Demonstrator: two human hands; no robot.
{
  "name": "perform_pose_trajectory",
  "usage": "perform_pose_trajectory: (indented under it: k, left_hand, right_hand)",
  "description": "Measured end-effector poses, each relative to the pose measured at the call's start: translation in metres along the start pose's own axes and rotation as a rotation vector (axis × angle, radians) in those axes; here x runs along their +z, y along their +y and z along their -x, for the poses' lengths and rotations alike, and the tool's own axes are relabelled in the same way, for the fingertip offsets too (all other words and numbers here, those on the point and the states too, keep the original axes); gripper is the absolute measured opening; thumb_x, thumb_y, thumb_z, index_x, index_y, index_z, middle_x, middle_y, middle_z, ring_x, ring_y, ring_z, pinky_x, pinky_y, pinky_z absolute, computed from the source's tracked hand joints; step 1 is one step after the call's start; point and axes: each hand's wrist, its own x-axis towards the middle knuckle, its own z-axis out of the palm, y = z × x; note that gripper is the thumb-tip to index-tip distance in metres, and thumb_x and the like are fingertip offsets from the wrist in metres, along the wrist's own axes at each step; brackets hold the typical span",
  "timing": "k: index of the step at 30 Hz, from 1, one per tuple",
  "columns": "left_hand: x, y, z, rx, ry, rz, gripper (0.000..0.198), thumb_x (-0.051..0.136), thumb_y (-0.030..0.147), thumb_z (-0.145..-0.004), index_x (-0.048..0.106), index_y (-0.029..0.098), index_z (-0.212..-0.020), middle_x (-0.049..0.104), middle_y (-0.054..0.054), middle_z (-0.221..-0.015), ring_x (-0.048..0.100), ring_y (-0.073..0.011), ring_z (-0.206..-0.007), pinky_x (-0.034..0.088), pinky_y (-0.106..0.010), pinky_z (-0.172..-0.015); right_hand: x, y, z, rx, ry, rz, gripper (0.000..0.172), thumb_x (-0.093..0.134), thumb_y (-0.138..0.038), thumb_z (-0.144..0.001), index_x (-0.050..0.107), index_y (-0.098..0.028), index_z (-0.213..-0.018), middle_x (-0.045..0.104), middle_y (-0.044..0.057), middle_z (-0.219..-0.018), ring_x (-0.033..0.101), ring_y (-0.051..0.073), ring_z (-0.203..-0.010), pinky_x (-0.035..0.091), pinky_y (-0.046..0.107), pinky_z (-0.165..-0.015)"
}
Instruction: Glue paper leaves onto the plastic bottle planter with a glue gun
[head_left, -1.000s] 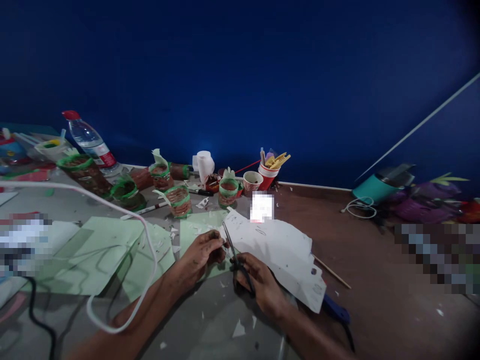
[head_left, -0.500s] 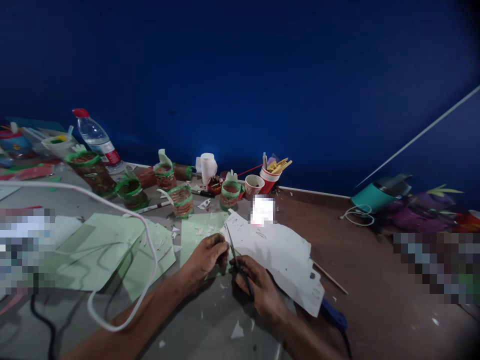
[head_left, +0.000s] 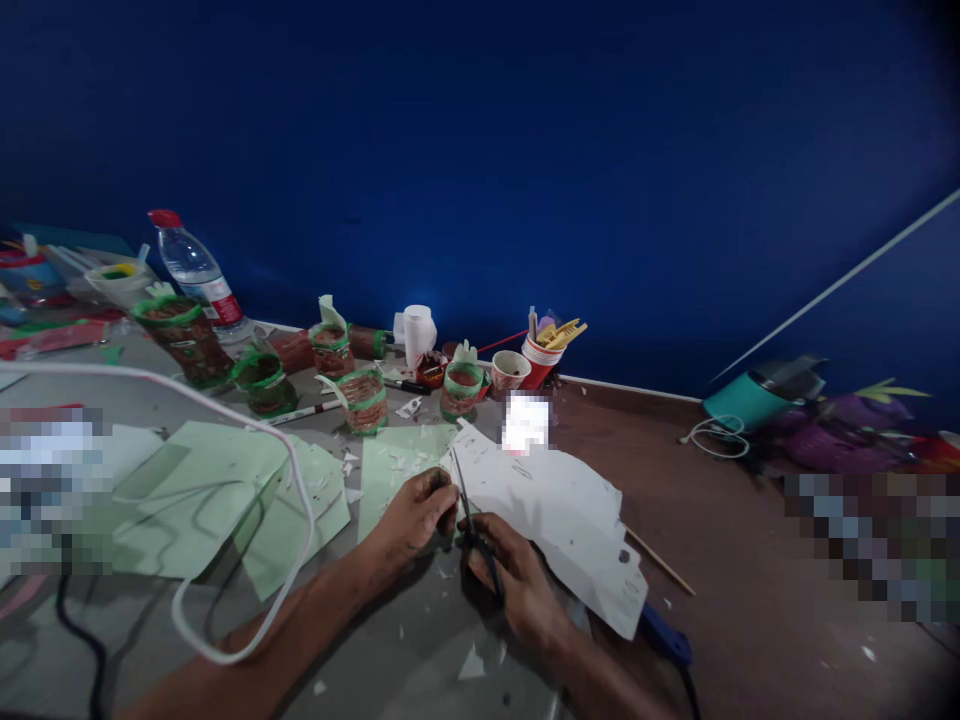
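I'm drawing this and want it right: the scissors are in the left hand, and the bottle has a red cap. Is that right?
Not quite: the head view shows the scissors in the right hand, not the left hand. The bottle does have a red cap.

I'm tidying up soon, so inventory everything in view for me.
Scissors: one pair, black, centre
Cut sheet: one, white, centre
Paper sheets: several, pale green, left and centre
Craft pots: at least five, brown and green, back
Water bottle: one, clear, back left
Paper cups: at least two, red, whitish, back
Wooden stick: one, tan, right
Container: one, teal, right
Cables: several, white, black, sides
Remainder: mostly small or blurred
Left hand: one, centre
Right hand: one, centre
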Motion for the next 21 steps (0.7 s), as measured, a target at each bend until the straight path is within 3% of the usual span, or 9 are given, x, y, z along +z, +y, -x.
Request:
perform_pose_trajectory:
  k: [9,16,21]
  left_hand:
    - [0.001,0.006,0.003,-0.007,0.002,0.021,0.029,0.056,0.040,-0.077,0.048,0.021,-0.058,0.050,0.002,-0.051,0.044,-0.0117,-0.050,0.034,-0.027,-0.055]
    - [0.001,0.003,0.003,-0.022,0.001,0.015,0.028,0.056,0.038,-0.076,0.047,0.021,-0.056,0.050,0.001,-0.052,0.042,-0.0120,-0.051,0.033,-0.027,-0.056]
    - [0.000,0.001,0.002,-0.017,-0.010,0.021,0.028,0.056,0.039,-0.076,0.047,0.021,-0.056,0.050,0.001,-0.053,0.043,-0.0122,-0.052,0.032,-0.027,-0.055]
  right_hand:
    - [0.002,-0.002,0.000,0.006,0.031,0.025,0.022,0.071,-0.040,-0.075,0.063,-0.022,-0.085,0.057,0.002,-0.081,0.052,0.016,-0.075,0.045,0.027,-0.071]
    - [0.004,-0.007,-0.001,0.000,0.029,0.038,0.022,0.069,-0.040,-0.076,0.062,-0.021,-0.082,0.056,0.001,-0.076,0.050,0.015,-0.069,0.044,0.027,-0.068]
    - [0.004,-0.011,0.000,0.013,0.024,0.045,0.020,0.070,-0.039,-0.076,0.063,-0.021,-0.083,0.059,0.003,-0.082,0.053,0.017,-0.076,0.045,0.028,-0.075]
